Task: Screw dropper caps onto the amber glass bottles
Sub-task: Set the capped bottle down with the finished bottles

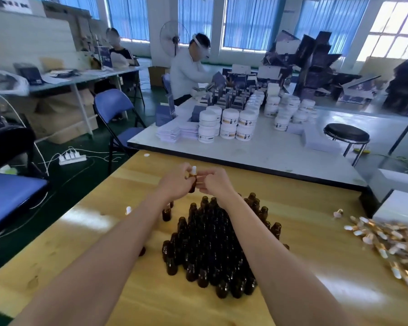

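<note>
Above the wooden table (292, 231) my two hands meet around one amber bottle (192, 185) held upright. My left hand (174, 182) grips the bottle's body. My right hand (213, 182) pinches near its neck, where a dropper cap (193, 170) with a white bulb sits on top. Below my forearms stands a dense cluster of several uncapped amber bottles (210, 245). A heap of gold-and-white dropper caps (391, 243) lies at the table's right edge.
A lone capped bottle (166, 214) and a white-bulbed cap (128, 210) stand left of the cluster. One loose cap (338, 212) lies apart from the heap. Beyond is a white table with stacked white jars (229, 124), a black stool (346, 135), blue chairs and a seated person.
</note>
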